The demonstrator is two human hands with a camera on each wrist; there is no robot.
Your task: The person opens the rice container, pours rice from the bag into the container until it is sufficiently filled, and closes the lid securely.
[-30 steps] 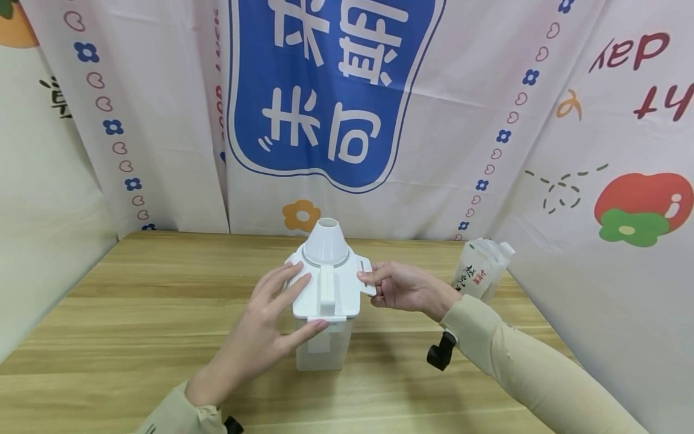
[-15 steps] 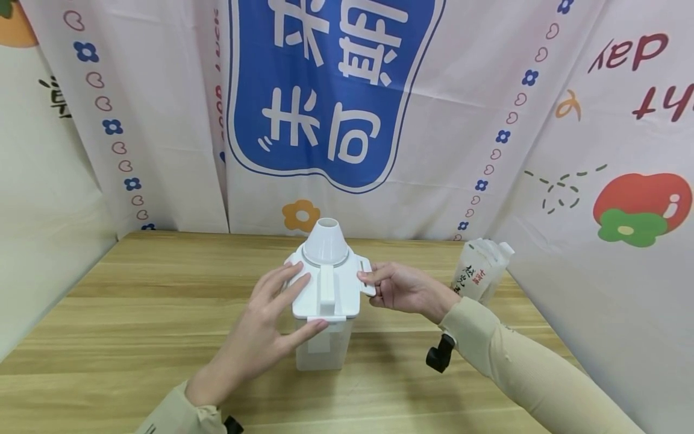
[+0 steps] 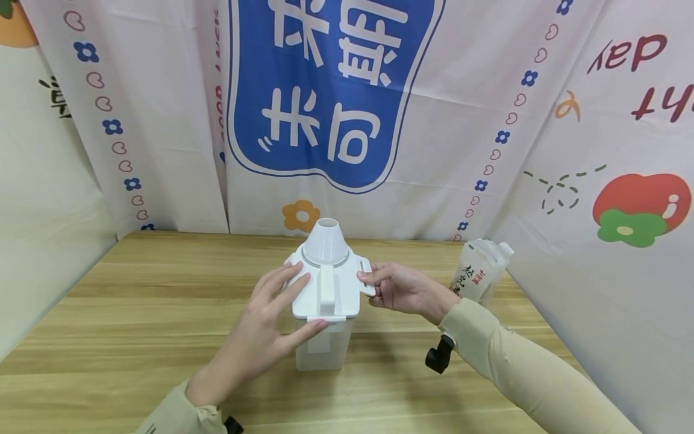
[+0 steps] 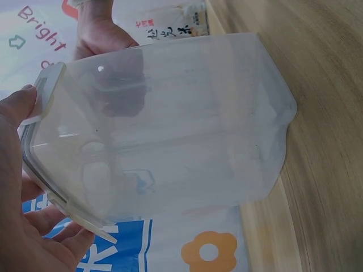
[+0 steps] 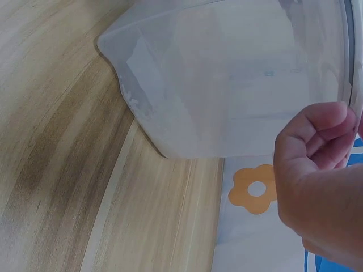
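Observation:
A translucent plastic storage container point(image 3: 325, 346) with a white lid point(image 3: 343, 298) stands upright on the table. A white cone-shaped cap point(image 3: 326, 244) rises from the lid's far part, and a white handle runs along its near part. My left hand point(image 3: 265, 319) holds the lid from the left: two fingers lie on top, the thumb rests on the front latch, and other fingers point(image 4: 48, 221) bend at the left-side latch. My right hand point(image 3: 401, 288) pinches the right-side latch point(image 3: 365, 277), which sticks outward from the lid. Seen from the right wrist, the fingers point(image 5: 320, 133) are curled at the lid's edge.
A clear printed bag point(image 3: 479, 271), crumpled at the top, stands at the table's right side behind my right forearm. The wooden table point(image 3: 162, 289) meets a printed cloth backdrop point(image 3: 260, 205) at the back, with cloth walls on both sides.

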